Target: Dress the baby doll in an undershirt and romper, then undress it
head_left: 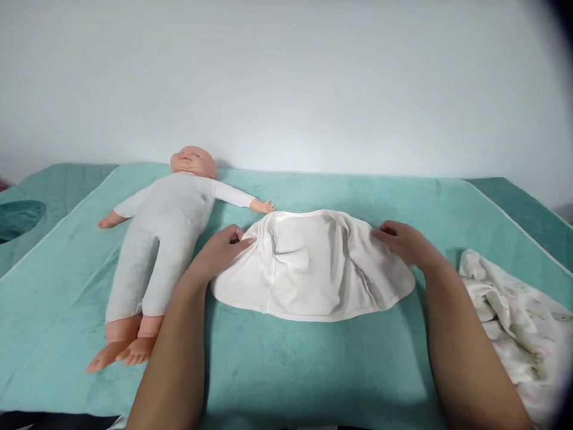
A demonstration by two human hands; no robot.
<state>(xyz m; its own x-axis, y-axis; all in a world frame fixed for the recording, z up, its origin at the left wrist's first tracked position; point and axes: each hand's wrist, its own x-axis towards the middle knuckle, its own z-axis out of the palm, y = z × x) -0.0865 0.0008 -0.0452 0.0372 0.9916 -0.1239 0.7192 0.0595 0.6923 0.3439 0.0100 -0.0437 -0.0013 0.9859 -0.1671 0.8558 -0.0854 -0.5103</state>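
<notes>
A white baby top (313, 269) lies spread open on the teal cover, with wrinkles and seams across its cloth. Its left edge is pinched between the thumb and fingers of my left hand (224, 251). On the opposite side, my right hand (405, 242) grips the right edge near the upper corner. To the left, a baby doll (165, 221) in a white bodysuit rests on its back, head toward the wall and arms stretched out. One doll hand (262, 206) is close to the top's upper left edge.
A printed white cloth (519, 328) is bunched at the right, beside my right forearm. The teal cover (322, 370) has darker side panels and reaches back to a pale wall (286, 83). A dark green round-edged shape (20, 221) shows at the far left.
</notes>
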